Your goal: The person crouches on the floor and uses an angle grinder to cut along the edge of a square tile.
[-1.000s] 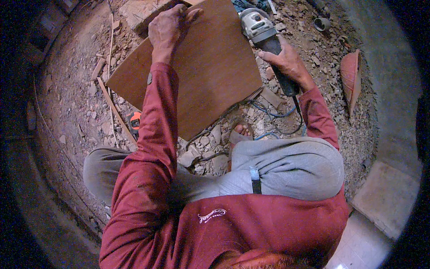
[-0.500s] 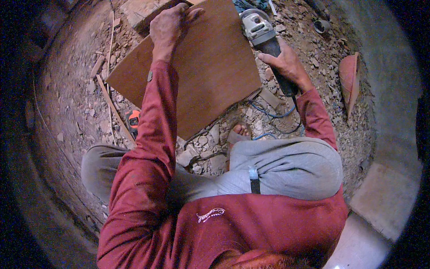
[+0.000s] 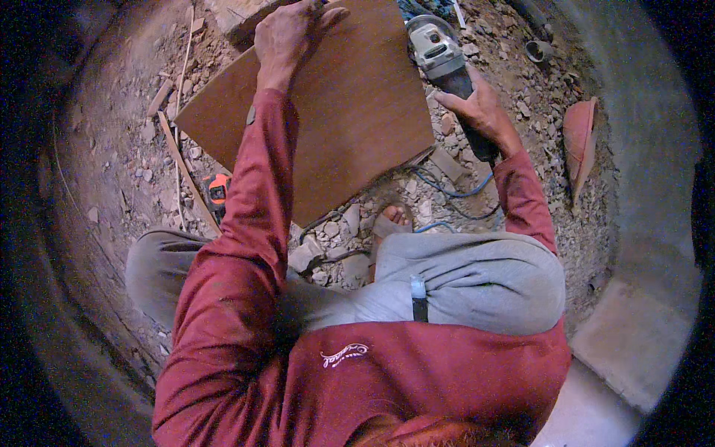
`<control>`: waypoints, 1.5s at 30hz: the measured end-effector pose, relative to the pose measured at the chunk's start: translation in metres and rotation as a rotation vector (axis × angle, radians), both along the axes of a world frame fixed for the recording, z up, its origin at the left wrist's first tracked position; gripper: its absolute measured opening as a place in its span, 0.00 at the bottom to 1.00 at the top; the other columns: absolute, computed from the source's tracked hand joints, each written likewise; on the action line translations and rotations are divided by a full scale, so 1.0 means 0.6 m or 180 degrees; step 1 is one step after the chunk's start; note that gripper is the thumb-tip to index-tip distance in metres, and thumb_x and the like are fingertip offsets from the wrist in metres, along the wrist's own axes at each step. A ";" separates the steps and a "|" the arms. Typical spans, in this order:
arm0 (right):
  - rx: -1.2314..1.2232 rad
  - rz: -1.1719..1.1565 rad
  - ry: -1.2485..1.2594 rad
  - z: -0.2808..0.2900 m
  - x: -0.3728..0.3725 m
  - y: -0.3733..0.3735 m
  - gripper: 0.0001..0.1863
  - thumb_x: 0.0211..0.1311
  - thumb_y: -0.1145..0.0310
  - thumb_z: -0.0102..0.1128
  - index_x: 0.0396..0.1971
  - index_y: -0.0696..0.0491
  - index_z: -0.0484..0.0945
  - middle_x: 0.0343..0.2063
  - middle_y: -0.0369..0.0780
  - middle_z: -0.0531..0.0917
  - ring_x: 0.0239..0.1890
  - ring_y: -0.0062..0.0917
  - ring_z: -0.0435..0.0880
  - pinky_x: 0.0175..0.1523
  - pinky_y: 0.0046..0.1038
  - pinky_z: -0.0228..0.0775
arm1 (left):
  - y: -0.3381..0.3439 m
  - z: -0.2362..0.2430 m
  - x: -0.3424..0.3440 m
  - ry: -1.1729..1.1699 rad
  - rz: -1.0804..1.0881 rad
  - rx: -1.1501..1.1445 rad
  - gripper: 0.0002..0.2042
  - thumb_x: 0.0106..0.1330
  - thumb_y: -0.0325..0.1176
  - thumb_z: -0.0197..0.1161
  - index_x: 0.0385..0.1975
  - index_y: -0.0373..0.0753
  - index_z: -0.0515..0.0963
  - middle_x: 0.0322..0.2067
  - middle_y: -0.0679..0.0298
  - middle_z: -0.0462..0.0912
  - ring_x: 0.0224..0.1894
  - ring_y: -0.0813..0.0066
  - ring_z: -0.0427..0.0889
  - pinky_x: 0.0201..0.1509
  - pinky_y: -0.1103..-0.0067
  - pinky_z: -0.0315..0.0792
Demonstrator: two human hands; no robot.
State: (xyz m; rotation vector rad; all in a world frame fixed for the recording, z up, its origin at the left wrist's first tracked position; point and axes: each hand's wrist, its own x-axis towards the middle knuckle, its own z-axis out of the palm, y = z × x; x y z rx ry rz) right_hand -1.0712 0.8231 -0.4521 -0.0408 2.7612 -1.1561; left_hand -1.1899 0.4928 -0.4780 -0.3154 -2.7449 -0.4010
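A brown wooden-looking panel (image 3: pixel 350 112) lies tilted over the rubble in front of me. My left hand (image 3: pixel 287 37) grips its upper part, fingers curled at the far edge, thumb out to the right. My right hand (image 3: pixel 484 112) is wrapped round the black body of an angle grinder (image 3: pixel 436 48) with a silver head, held at the panel's right edge; whether the disc touches it I cannot tell. A pale block (image 3: pixel 238 18) is behind the panel's top left.
Broken tile rubble (image 3: pixel 342 231) surrounds my sandalled foot (image 3: pixel 391 220). An orange-black tape measure (image 3: pixel 217 190) and wood strips (image 3: pixel 175 149) lie left. Blue cable (image 3: pixel 439 182) runs below the grinder. A pink curved piece (image 3: pixel 579 145), pipe fitting (image 3: pixel 538 51) and grey slab (image 3: pixel 611 335) are right.
The grinder and my right hand have shifted slightly to the right. My left hand and the panel's left corner sit a little higher in the picture. Both grips are the same.
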 end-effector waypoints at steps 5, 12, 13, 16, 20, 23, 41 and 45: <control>0.0182 -0.0002 -0.0058 0.008 -0.004 -0.008 0.36 0.55 0.55 0.75 0.61 0.54 0.73 0.46 0.41 0.85 0.45 0.28 0.82 0.55 0.31 0.73 | -0.042 -0.053 -0.027 0.0509 -0.0207 0.0543 0.15 0.70 0.52 0.57 0.49 0.55 0.81 0.37 0.52 0.86 0.43 0.48 0.85 0.45 0.58 0.79; 0.0255 -0.0183 -0.0176 0.016 0.004 -0.011 0.36 0.52 0.52 0.76 0.60 0.52 0.75 0.43 0.40 0.86 0.44 0.27 0.83 0.54 0.31 0.73 | -0.013 -0.030 -0.016 0.0261 -0.0122 0.0348 0.14 0.70 0.49 0.56 0.49 0.56 0.81 0.37 0.54 0.86 0.42 0.49 0.86 0.45 0.60 0.79; 0.0218 -0.0187 -0.0215 0.020 0.004 -0.013 0.36 0.53 0.52 0.75 0.59 0.52 0.75 0.43 0.40 0.86 0.44 0.28 0.83 0.54 0.31 0.73 | -0.016 -0.032 -0.018 0.0315 -0.0112 0.0371 0.13 0.70 0.50 0.57 0.49 0.56 0.81 0.37 0.55 0.86 0.42 0.49 0.86 0.45 0.60 0.79; 0.0286 -0.0114 -0.0210 0.018 0.000 -0.015 0.35 0.53 0.52 0.75 0.59 0.52 0.75 0.43 0.40 0.86 0.44 0.28 0.83 0.54 0.31 0.73 | -0.022 -0.042 -0.021 0.0473 -0.0087 0.0440 0.13 0.70 0.50 0.57 0.48 0.56 0.81 0.37 0.55 0.86 0.42 0.48 0.86 0.44 0.59 0.79; 0.0353 0.0007 -0.0169 0.016 0.000 -0.005 0.35 0.53 0.53 0.75 0.60 0.52 0.74 0.44 0.40 0.86 0.45 0.28 0.83 0.55 0.30 0.73 | -0.008 -0.019 -0.010 0.0012 -0.0061 0.0238 0.13 0.70 0.51 0.57 0.47 0.57 0.81 0.36 0.55 0.86 0.42 0.48 0.86 0.43 0.59 0.79; 0.0290 0.0005 -0.0190 0.012 -0.002 -0.001 0.36 0.53 0.52 0.75 0.60 0.53 0.74 0.44 0.41 0.86 0.45 0.28 0.83 0.54 0.31 0.73 | -0.011 -0.015 -0.010 0.0021 -0.0061 0.0220 0.11 0.71 0.49 0.57 0.47 0.57 0.81 0.36 0.55 0.86 0.42 0.48 0.86 0.43 0.59 0.78; 0.0403 0.0254 0.0190 0.008 -0.007 0.000 0.35 0.52 0.59 0.76 0.60 0.52 0.75 0.45 0.39 0.85 0.45 0.27 0.83 0.54 0.30 0.74 | 0.009 0.006 0.003 0.0274 0.0165 0.0355 0.27 0.61 0.65 0.63 0.24 0.42 0.81 0.21 0.52 0.82 0.27 0.54 0.86 0.30 0.62 0.75; 0.0613 0.0032 -0.0075 -0.004 -0.007 0.021 0.37 0.52 0.57 0.76 0.62 0.52 0.74 0.47 0.41 0.86 0.48 0.28 0.83 0.55 0.30 0.73 | 0.010 -0.006 -0.009 0.0145 0.0099 0.0486 0.20 0.65 0.58 0.61 0.32 0.47 0.80 0.28 0.52 0.84 0.34 0.51 0.86 0.36 0.61 0.77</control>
